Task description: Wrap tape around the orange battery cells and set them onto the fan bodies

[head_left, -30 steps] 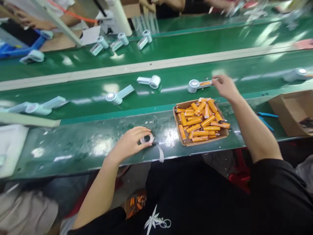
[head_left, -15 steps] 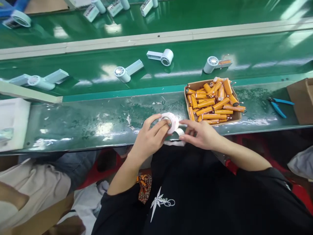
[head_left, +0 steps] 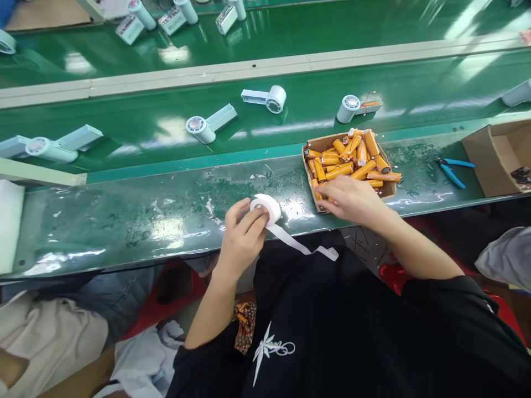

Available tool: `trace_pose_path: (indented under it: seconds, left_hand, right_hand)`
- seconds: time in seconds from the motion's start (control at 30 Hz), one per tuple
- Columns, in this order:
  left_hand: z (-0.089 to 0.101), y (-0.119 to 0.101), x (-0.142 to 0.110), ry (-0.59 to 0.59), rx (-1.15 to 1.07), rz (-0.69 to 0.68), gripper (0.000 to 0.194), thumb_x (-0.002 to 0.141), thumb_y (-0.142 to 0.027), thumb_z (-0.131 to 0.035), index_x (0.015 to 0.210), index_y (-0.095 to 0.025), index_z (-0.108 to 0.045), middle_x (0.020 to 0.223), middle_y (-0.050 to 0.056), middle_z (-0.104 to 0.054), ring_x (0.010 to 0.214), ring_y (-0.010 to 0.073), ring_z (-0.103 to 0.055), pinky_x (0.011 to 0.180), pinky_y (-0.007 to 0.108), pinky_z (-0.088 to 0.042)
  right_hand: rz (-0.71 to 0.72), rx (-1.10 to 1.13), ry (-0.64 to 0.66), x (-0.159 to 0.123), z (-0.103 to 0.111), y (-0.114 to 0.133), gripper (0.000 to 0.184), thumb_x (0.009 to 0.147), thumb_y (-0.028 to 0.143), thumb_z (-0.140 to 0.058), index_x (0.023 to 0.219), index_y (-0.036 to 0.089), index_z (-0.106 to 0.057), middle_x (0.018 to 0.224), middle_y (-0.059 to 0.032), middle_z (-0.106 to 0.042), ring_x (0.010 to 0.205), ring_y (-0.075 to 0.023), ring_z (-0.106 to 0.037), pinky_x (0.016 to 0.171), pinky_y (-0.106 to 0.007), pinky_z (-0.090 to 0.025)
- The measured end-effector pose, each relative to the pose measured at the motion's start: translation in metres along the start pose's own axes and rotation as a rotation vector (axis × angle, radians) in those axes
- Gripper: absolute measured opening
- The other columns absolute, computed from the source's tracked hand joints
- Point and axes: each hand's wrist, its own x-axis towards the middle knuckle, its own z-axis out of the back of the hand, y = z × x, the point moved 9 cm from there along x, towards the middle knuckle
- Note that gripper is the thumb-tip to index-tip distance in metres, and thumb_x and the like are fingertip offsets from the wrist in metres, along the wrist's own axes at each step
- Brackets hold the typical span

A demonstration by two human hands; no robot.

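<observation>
My left hand (head_left: 244,235) is closed on a roll of white tape (head_left: 271,210), its fingers through the core. A loose strip of tape (head_left: 296,243) trails from the roll to the right, over the table's front edge and against the black shirt. My right hand (head_left: 352,200) reaches over the near left side of a cardboard box (head_left: 310,181). Its thumb and forefinger are a little apart at the rim, with nothing visible between them; the other fingers are partly hidden. Orange wrapped cylindrical batteries (head_left: 350,150) with thin wires fill the box.
Blue pliers (head_left: 452,170) lie right of the battery box, beside another cardboard box (head_left: 481,166). Pale blue handheld fan bodies (head_left: 201,128) lie on the green surface behind a narrow ledge. A white foam block (head_left: 10,226) stands at left. Another person's clothed legs (head_left: 120,298) are at lower left.
My right hand has left the tape roll and moved right to the battery box. A longer strip now hangs from the roll. The view has shifted slightly right.
</observation>
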Motion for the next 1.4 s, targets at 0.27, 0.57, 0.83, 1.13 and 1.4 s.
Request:
trace_pose_path:
  seconds: [0.27,0.57,0.83,1.13,1.4]
  left_hand:
    - [-0.018,-0.024,0.007,0.032,-0.076,-0.068,0.036,0.101,-0.002,-0.066,0.132,-0.020,-0.072,0.122,0.012,-0.081,0.147,0.0351,-0.058,0.109,0.053,-0.068]
    - [-0.034,-0.037,0.004,0.103,-0.121,-0.095,0.030,0.102,-0.001,-0.063,0.124,-0.018,-0.075,0.119,0.011,-0.081,0.140,0.0342,-0.063,0.106,0.051,-0.068]
    - [-0.034,-0.042,0.012,0.153,-0.145,-0.140,0.031,0.102,-0.003,-0.066,0.126,-0.020,-0.077,0.119,0.009,-0.083,0.143,0.0318,-0.062,0.112,0.051,-0.066]
    - [-0.024,-0.057,0.023,0.269,-0.013,-0.315,0.031,0.103,-0.002,-0.067,0.126,-0.020,-0.078,0.122,0.006,-0.083,0.141,0.0292,-0.069,0.116,0.044,-0.065]
    - [-0.033,-0.074,0.031,0.331,0.040,-0.488,0.025,0.106,-0.007,-0.065,0.126,-0.016,-0.078,0.122,0.007,-0.083,0.140,0.0237,-0.070,0.126,0.040,-0.058]
  right_hand:
    - [0.129,-0.079,0.100,0.030,-0.021,-0.030,0.072,0.094,0.018,-0.071,0.164,0.010,-0.054,0.155,-0.0240,-0.068,0.147,-0.0370,-0.063,0.130,-0.063,-0.043]
    - [0.132,0.299,0.167,0.017,-0.005,-0.024,0.037,0.104,0.024,-0.066,0.138,0.020,-0.078,0.128,-0.0135,-0.078,0.120,-0.0282,-0.074,0.110,-0.046,-0.060]
    - [-0.165,0.496,0.131,0.009,-0.007,-0.041,0.028,0.095,0.030,-0.081,0.121,0.021,-0.084,0.100,-0.0046,-0.086,0.090,-0.0210,-0.079,0.092,-0.036,-0.063]
    - [-0.214,0.847,-0.167,-0.017,0.036,-0.015,0.037,0.099,0.040,-0.081,0.131,0.024,-0.083,0.116,-0.0062,-0.087,0.103,-0.0239,-0.083,0.091,-0.038,-0.069]
    - [-0.035,0.287,0.101,-0.010,0.020,0.026,0.030,0.102,0.020,-0.068,0.127,0.021,-0.085,0.111,-0.0088,-0.089,0.095,-0.0250,-0.083,0.086,-0.032,-0.061]
